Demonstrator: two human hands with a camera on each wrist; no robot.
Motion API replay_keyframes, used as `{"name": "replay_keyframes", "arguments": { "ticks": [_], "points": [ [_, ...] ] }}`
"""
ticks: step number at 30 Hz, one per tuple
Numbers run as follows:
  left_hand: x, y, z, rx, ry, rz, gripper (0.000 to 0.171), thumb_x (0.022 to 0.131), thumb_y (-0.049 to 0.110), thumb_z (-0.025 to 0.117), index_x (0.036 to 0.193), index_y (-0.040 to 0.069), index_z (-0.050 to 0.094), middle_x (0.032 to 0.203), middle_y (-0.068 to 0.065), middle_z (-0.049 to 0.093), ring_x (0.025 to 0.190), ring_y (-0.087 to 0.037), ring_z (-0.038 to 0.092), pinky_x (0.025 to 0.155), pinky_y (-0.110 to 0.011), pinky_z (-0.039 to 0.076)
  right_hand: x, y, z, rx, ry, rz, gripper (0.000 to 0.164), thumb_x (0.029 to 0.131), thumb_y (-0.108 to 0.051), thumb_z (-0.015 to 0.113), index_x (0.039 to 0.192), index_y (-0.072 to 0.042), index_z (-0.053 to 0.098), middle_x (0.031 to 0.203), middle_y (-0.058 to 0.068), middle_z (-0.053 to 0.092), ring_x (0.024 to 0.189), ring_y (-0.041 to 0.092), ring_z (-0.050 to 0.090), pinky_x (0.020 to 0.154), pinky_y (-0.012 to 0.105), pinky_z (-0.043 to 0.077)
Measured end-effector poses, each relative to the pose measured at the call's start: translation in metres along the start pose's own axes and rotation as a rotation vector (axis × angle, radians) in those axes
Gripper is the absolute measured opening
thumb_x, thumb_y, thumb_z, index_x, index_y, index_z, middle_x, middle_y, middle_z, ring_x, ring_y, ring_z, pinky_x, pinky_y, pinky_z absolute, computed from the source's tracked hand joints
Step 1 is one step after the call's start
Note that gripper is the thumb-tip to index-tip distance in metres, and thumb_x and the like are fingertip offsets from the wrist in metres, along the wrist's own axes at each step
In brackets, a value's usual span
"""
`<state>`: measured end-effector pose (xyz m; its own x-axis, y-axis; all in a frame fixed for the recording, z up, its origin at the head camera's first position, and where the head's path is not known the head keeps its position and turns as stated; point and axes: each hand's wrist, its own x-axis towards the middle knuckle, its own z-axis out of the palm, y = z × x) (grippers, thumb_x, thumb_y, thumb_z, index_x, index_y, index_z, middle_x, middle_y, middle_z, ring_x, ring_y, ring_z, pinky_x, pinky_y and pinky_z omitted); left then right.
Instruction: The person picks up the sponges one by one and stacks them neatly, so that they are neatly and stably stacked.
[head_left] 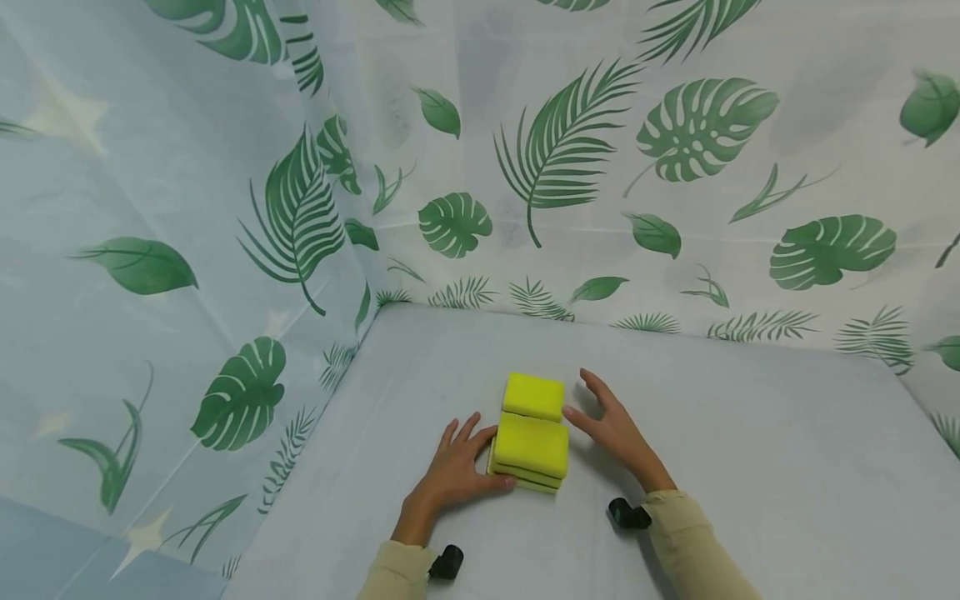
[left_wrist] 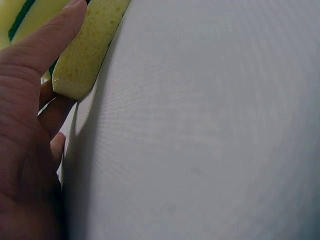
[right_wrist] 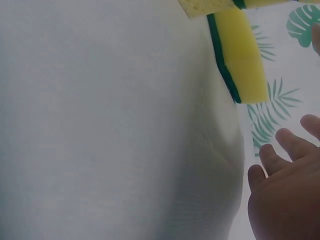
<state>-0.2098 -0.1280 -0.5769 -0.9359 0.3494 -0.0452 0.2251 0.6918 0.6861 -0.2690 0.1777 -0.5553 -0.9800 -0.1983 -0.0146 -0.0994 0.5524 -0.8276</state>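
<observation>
Yellow sponges lie near the middle of the table: a front stack (head_left: 531,447) and, touching or nearly touching its far side, another sponge (head_left: 533,396). My left hand (head_left: 453,472) holds the front stack at its near left corner, thumb along the near side and fingers at the left side. In the left wrist view the bottom sponge (left_wrist: 90,55) of the stack is porous and pale yellow. To the right of the far sponge my right hand (head_left: 617,431) is spread, holding nothing. The right wrist view shows a dark green layer under that far sponge (right_wrist: 245,60).
A white cloth covers the table (head_left: 765,467). Behind it and on the left stand hanging sheets (head_left: 465,158) printed with green leaves. Small black devices sit at both wrists, one being the right wrist device (head_left: 628,514).
</observation>
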Motion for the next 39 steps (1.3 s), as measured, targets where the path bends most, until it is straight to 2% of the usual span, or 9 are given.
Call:
{"name": "replay_keyframes", "arguments": {
  "ticks": [11,15,21,30,39],
  "points": [
    [0.001,0.000,0.002,0.009,0.002,0.010,0.095,0.083,0.068,0.079,0.161,0.020,0.052,0.173,-0.014,0.030,0.161,-0.044,0.010,0.128,-0.064,0.015,0.017,0.000,0.003,-0.032,-0.086,0.050,0.107,0.094,-0.057,0.077,0.172,-0.010,0.020,0.176,0.021,0.018,0.161,0.044,0.013,0.126,0.068,0.013],
    [0.001,0.001,0.002,0.003,0.001,0.000,0.096,0.083,0.069,0.078,0.161,0.021,0.051,0.174,-0.014,0.029,0.161,-0.045,0.010,0.127,-0.066,0.016,0.022,0.002,0.005,-0.049,-0.103,0.037,0.108,0.093,-0.055,0.079,0.171,-0.008,0.020,0.176,0.020,0.018,0.161,0.043,0.014,0.128,0.065,0.013],
    [0.001,0.003,0.001,-0.004,-0.001,-0.014,0.095,0.082,0.069,0.079,0.161,0.021,0.052,0.174,-0.013,0.029,0.161,-0.046,0.010,0.125,-0.068,0.019,0.028,0.004,0.008,-0.097,-0.152,-0.006,0.107,0.094,-0.047,0.080,0.170,-0.001,0.019,0.174,0.026,0.019,0.160,0.046,0.016,0.128,0.063,0.015],
    [0.000,0.004,0.001,-0.001,-0.003,-0.021,0.096,0.083,0.070,0.078,0.161,0.021,0.052,0.174,-0.014,0.029,0.161,-0.047,0.011,0.125,-0.068,0.019,0.028,0.008,0.015,-0.151,-0.113,-0.092,0.099,0.095,-0.041,0.080,0.165,0.005,0.029,0.168,0.030,0.032,0.155,0.051,0.028,0.125,0.067,0.022],
    [-0.001,0.003,0.001,0.000,0.012,-0.008,0.095,0.083,0.069,0.079,0.160,0.020,0.052,0.173,-0.015,0.030,0.160,-0.047,0.012,0.125,-0.069,0.020,0.028,0.008,0.020,-0.178,-0.078,-0.096,0.090,0.097,-0.038,0.079,0.163,0.003,0.035,0.165,0.028,0.039,0.152,0.050,0.034,0.124,0.067,0.025]
  ]
}}
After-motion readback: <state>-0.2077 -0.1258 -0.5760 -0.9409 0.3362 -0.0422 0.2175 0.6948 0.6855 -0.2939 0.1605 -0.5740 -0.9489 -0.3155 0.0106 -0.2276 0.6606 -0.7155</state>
